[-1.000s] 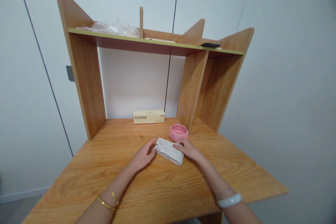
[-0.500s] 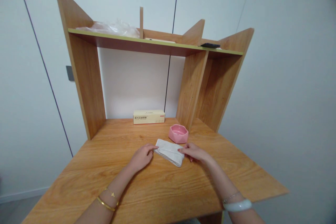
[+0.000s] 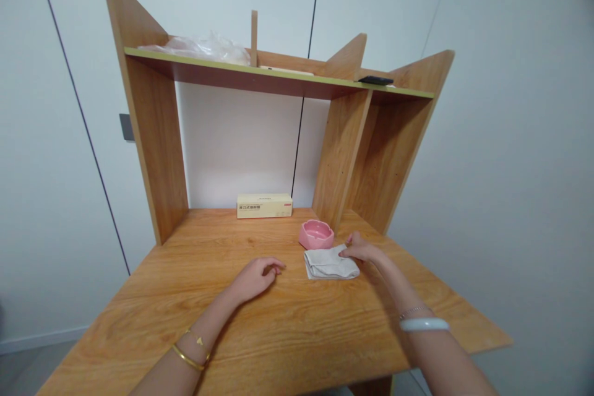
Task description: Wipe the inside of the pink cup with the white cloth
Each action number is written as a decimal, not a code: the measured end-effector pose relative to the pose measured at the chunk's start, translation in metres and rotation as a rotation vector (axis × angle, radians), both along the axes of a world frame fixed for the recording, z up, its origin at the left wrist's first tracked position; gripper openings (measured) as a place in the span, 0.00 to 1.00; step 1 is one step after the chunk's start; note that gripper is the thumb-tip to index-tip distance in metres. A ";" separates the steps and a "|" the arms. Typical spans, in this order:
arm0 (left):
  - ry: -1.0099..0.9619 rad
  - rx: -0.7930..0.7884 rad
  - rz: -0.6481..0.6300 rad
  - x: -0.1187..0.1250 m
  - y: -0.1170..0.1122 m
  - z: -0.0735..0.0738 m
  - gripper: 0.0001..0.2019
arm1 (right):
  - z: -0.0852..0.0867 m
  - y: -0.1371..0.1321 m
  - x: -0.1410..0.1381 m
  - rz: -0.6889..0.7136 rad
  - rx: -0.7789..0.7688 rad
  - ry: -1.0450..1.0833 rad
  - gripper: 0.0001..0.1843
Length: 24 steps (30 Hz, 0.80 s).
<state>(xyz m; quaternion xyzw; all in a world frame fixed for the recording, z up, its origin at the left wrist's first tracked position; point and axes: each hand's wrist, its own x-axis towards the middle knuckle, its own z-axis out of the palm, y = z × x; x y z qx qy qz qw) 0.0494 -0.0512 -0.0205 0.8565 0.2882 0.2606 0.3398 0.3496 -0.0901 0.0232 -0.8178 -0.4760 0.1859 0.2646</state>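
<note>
pinching the far right edge of the folded grey cloth (image 3: 331, 263), the right hand (image 3: 361, 251) rests on it with fingers pressed together. the cloth lies flat on the wooden desk (image 3: 278, 328), just in front of the pink ashtray (image 3: 316, 234). the left hand (image 3: 254, 277) lies loosely curled on the desk, apart from the cloth, holding nothing.

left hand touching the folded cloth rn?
No, the left hand rests on the desk apart from the folded cloth; only the right hand touches the cloth's edge.
</note>
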 end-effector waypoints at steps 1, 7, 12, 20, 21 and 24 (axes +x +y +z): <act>0.010 0.019 0.019 -0.001 0.001 0.001 0.16 | 0.002 0.002 -0.001 -0.002 -0.033 -0.058 0.23; 0.062 0.098 0.138 -0.006 0.007 0.003 0.15 | 0.021 0.003 -0.035 -0.035 -0.081 -0.355 0.18; 0.082 0.122 0.236 -0.008 0.014 -0.002 0.16 | 0.031 0.015 -0.098 0.234 0.086 -0.530 0.11; 0.164 0.186 0.281 -0.016 0.022 -0.005 0.20 | -0.025 0.049 -0.167 0.645 0.248 -0.356 0.17; 0.180 0.190 0.268 -0.017 0.022 -0.004 0.20 | -0.032 0.051 -0.169 0.678 0.264 -0.330 0.18; 0.251 0.182 0.259 -0.017 0.019 -0.001 0.21 | -0.047 0.053 -0.169 0.736 0.282 -0.253 0.20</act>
